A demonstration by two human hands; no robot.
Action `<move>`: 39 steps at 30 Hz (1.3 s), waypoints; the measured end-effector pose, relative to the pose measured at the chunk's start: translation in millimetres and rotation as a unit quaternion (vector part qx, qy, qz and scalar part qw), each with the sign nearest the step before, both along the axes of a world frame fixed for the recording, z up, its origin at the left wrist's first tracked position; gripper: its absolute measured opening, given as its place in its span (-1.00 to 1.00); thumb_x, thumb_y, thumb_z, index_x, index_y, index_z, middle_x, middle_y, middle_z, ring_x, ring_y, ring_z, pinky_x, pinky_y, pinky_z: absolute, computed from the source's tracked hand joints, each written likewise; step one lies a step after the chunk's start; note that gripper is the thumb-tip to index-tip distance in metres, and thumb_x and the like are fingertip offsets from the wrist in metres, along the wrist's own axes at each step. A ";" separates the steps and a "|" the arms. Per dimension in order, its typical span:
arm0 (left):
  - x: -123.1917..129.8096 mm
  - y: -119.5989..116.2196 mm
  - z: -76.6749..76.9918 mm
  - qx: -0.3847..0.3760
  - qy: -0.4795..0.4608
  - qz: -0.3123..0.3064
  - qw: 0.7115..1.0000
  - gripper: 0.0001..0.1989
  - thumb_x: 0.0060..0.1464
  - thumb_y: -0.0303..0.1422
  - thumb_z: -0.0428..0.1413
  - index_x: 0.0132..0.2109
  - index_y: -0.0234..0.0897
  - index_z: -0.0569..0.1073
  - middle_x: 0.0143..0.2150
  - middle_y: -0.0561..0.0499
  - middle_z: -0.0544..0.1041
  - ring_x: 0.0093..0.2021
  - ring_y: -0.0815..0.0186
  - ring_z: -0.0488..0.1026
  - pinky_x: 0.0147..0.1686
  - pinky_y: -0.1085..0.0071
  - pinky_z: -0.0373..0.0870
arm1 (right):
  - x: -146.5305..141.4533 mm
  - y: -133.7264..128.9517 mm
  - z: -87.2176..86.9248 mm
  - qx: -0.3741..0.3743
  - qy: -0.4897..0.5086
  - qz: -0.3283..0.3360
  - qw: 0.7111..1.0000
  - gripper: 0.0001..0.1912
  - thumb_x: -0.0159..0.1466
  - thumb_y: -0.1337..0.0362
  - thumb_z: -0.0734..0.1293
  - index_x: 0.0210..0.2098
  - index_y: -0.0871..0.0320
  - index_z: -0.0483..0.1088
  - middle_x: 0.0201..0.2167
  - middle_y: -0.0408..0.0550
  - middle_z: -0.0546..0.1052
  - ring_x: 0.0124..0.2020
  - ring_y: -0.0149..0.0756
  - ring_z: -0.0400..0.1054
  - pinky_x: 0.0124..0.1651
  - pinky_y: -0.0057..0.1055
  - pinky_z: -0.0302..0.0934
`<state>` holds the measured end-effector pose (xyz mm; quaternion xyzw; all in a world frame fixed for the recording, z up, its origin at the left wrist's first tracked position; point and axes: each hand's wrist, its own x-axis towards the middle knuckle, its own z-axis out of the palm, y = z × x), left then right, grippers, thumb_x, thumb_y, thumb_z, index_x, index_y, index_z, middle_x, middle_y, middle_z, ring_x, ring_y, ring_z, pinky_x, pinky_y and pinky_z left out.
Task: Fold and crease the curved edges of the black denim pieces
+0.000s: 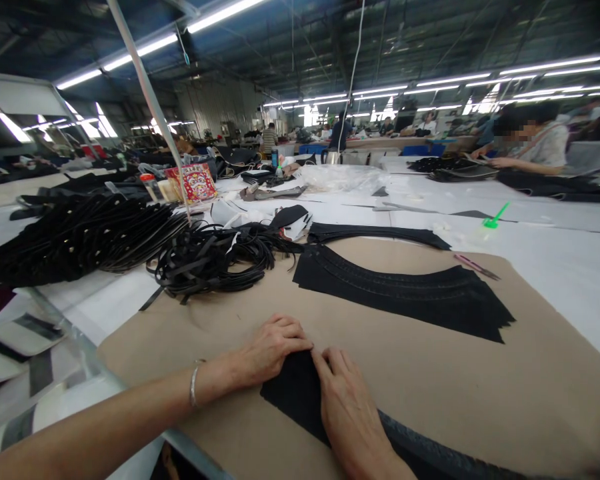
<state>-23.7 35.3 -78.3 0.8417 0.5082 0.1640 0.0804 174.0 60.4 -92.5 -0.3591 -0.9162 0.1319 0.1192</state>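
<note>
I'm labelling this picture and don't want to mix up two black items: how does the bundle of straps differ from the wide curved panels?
The bundle of straps is made of narrow strips; the curved panels are broad.
The bundle of straps lies looped and tangled, while the curved panels lie flat in a stack.
The bundle of straps is further left than the curved panels.
Both are black and at least partly on the tan sheet.

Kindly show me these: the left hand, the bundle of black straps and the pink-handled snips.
Left hand (271,348): head view, back of the hand.
Bundle of black straps (186,263): head view, its left side.
Pink-handled snips (467,262): head view, the handle.
</note>
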 end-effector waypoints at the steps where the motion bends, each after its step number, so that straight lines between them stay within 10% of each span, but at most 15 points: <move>1: 1.2 0.4 1.2 -0.006 -0.003 0.007 1.000 -0.59 0.15 -0.59 -0.08 0.05 -0.17 0.47 -0.10 -0.02 0.52 0.01 0.23 0.34 0.09 0.26 0.12 | 0.9 1.4 2.5 -0.019 0.006 -0.002 1.000 -0.52 0.24 0.61 0.07 0.04 0.19 0.38 -0.17 0.04 0.43 -0.15 -0.17 0.28 -0.04 -0.27 0.17; 16: 15.4 -9.2 13.6 -0.017 0.015 0.039 0.999 -0.55 0.13 -0.60 -0.04 0.03 -0.04 0.50 -0.04 0.00 0.47 0.03 0.22 0.32 0.10 0.20 0.11 | 22.8 11.4 25.4 -0.107 -0.007 -0.007 0.994 -0.91 0.30 0.40 0.22 -0.25 0.13 0.33 -0.25 -0.04 0.43 -0.18 -0.18 0.32 -0.13 -0.30 0.16; 28: 49.5 1.4 18.5 -0.077 -0.031 0.038 0.996 -0.81 0.08 -0.55 0.11 -0.20 -0.20 0.51 -0.21 0.05 0.48 -0.10 0.28 0.38 -0.04 0.35 0.23 | 23.2 13.7 36.7 -0.143 -0.036 -0.043 0.988 -0.87 0.24 0.42 0.23 -0.25 0.18 0.40 -0.27 0.02 0.50 -0.23 -0.16 0.37 -0.19 -0.32 0.12; 39: 56.2 3.6 19.7 -0.078 -0.026 0.017 0.996 -0.66 0.01 -0.68 -0.01 -0.24 -0.21 0.56 -0.26 0.03 0.47 -0.17 0.31 0.38 -0.16 0.46 0.29 | 34.0 16.4 33.6 -0.175 0.005 -0.032 0.984 -0.85 0.18 0.45 0.24 -0.32 0.13 0.40 -0.33 -0.09 0.51 -0.29 -0.27 0.37 -0.27 -0.42 0.09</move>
